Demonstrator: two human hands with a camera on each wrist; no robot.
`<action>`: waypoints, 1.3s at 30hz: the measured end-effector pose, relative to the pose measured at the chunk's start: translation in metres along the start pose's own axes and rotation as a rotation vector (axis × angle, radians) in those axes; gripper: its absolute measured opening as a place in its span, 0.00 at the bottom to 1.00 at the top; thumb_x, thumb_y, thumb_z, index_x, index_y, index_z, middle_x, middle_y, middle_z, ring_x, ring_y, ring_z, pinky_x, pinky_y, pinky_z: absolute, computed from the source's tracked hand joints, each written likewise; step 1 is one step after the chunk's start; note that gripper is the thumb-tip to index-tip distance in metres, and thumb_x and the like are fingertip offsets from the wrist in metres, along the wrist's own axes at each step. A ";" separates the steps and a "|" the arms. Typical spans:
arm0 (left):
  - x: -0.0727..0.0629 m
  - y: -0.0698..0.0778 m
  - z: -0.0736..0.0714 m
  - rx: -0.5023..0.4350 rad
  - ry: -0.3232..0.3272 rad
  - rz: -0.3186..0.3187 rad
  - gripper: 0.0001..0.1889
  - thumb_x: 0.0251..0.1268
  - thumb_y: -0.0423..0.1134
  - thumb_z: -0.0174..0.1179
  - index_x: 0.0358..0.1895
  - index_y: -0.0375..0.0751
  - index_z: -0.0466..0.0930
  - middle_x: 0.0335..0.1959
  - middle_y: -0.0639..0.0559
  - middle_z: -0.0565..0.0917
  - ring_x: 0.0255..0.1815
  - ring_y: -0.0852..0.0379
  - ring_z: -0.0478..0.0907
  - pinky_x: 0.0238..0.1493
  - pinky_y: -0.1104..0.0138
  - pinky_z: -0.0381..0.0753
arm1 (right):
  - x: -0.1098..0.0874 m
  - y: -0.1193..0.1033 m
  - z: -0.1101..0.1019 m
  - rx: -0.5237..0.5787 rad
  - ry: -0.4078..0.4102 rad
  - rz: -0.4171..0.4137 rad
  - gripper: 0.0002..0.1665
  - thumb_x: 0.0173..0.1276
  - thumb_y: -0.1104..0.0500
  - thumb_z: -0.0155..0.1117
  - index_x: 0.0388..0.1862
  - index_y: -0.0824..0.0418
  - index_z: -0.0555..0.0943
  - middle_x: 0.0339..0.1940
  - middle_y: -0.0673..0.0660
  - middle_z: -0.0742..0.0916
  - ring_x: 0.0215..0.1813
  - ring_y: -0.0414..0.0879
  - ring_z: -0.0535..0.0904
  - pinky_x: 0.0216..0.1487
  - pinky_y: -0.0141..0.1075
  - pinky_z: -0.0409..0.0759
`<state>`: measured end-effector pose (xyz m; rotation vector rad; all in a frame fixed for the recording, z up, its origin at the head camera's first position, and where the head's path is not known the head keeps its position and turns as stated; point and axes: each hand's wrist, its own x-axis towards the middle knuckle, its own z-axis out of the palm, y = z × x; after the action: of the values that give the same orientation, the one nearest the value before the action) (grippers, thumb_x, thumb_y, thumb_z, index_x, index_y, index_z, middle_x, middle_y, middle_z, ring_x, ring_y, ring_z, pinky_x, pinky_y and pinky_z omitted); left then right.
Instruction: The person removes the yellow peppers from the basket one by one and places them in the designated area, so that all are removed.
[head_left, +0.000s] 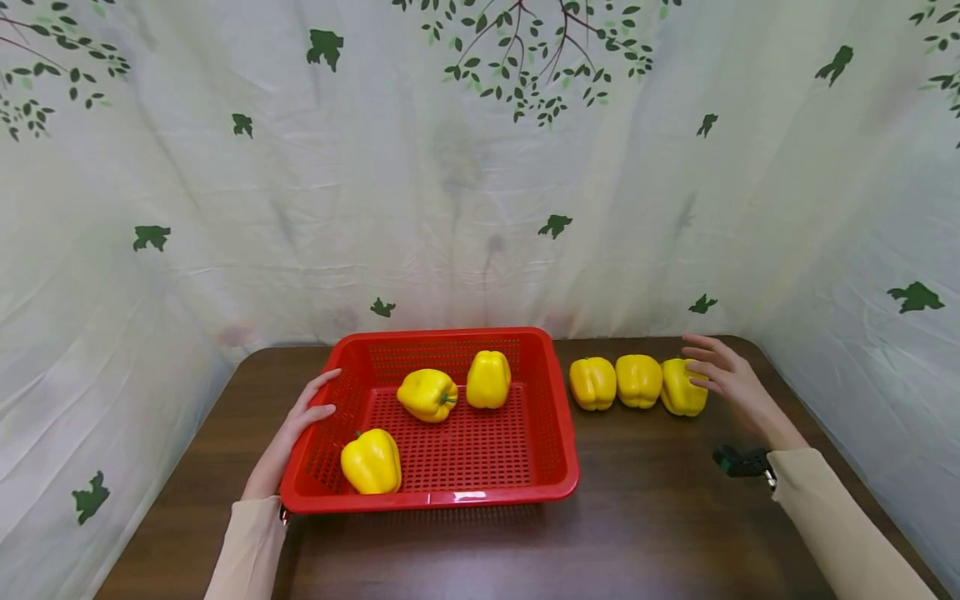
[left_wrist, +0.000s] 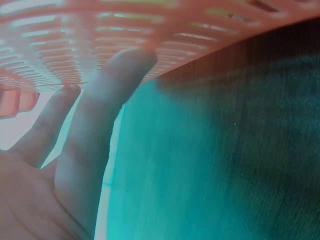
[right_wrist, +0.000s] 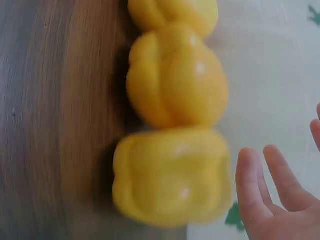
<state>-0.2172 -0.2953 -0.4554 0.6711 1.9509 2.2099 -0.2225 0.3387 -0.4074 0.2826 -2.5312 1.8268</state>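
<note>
A red plastic basket (head_left: 567, 467) with slotted walls holds a yellow bell pepper (head_left: 372, 462) at its near left, another pepper (head_left: 427, 395) lying on its side behind that, and a third pepper (head_left: 488, 379) toward the back. My left hand (head_left: 300, 421) touches the basket's left side with extended fingers; the left wrist view shows fingertips against the outer wall (left_wrist: 175, 47). Right of the basket, yellow peppers stand in a row: one nearest it (head_left: 592, 384), a middle one (head_left: 638, 382) and a right one (head_left: 683, 388). My right hand (head_left: 731, 383), fingers spread and holding nothing, is beside the right pepper, overlapping its edge in the head view.
The dark brown wooden table (head_left: 637, 525) carries the basket and the row. A pale curtain (head_left: 480, 208) with leaf prints hangs right behind the table's back edge and along both sides. A dark wrist device (head_left: 741, 462) sits at my right cuff.
</note>
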 end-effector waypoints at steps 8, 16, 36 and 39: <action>-0.002 0.003 0.003 -0.019 0.025 -0.065 0.25 0.74 0.32 0.39 0.70 0.55 0.59 0.60 0.51 0.67 0.52 0.56 0.75 0.49 0.63 0.79 | 0.008 -0.018 0.030 0.032 -0.104 0.000 0.30 0.76 0.58 0.50 0.72 0.66 0.59 0.67 0.73 0.65 0.57 0.53 0.75 0.55 0.38 0.76; -0.002 0.005 0.004 -0.009 0.036 -0.048 0.26 0.74 0.28 0.37 0.70 0.54 0.60 0.59 0.51 0.69 0.52 0.55 0.75 0.48 0.64 0.79 | 0.018 -0.030 0.062 0.063 -0.210 0.021 0.30 0.75 0.55 0.53 0.71 0.65 0.61 0.67 0.72 0.67 0.63 0.67 0.67 0.58 0.49 0.73; -0.001 0.004 0.004 -0.006 0.029 -0.031 0.26 0.73 0.28 0.38 0.70 0.54 0.61 0.58 0.51 0.68 0.52 0.57 0.74 0.49 0.65 0.79 | 0.037 -0.074 0.129 0.171 -0.437 -0.031 0.28 0.73 0.60 0.53 0.69 0.66 0.64 0.62 0.69 0.74 0.56 0.63 0.75 0.56 0.57 0.73; -0.003 0.005 0.005 -0.005 0.048 -0.083 0.26 0.74 0.30 0.39 0.71 0.55 0.58 0.60 0.51 0.66 0.53 0.56 0.74 0.49 0.64 0.79 | 0.040 -0.082 0.138 0.161 -0.471 -0.040 0.29 0.72 0.59 0.54 0.69 0.66 0.65 0.61 0.69 0.74 0.56 0.66 0.74 0.55 0.51 0.76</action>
<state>-0.2115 -0.2924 -0.4507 0.5310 1.9574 2.2010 -0.2359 0.1781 -0.3705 0.8528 -2.6187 2.1661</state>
